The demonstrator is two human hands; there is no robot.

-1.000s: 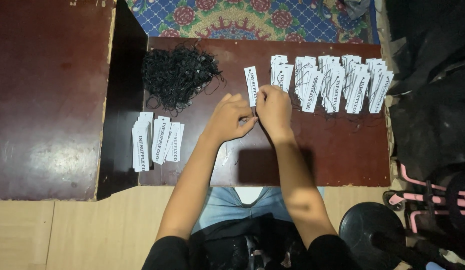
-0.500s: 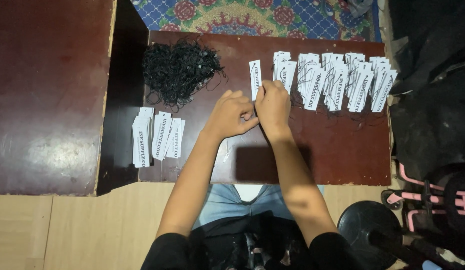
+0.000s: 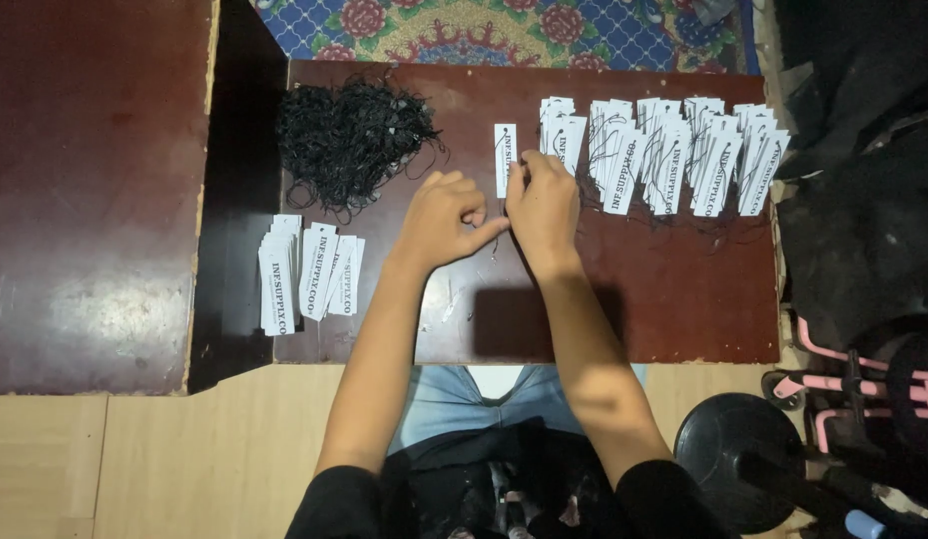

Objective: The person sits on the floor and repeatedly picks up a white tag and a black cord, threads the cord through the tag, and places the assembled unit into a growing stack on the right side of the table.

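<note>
the right hand (image 3: pixel 544 205) pinches a white paper tag (image 3: pixel 505 158) by its edge, fingers closed. the left hand (image 3: pixel 446 218), loosely curled, pinches a thin black string (image 3: pixel 501 222) hanging from that tag.

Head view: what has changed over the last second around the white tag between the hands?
The white tag at the right hand has tilted from leaning to nearly upright. The left hand stayed close against the right one. Whether either grips the tag or its cord is unclear. The pile of black cords, the plain tags at left and the strung tags at right kept their places.
</note>
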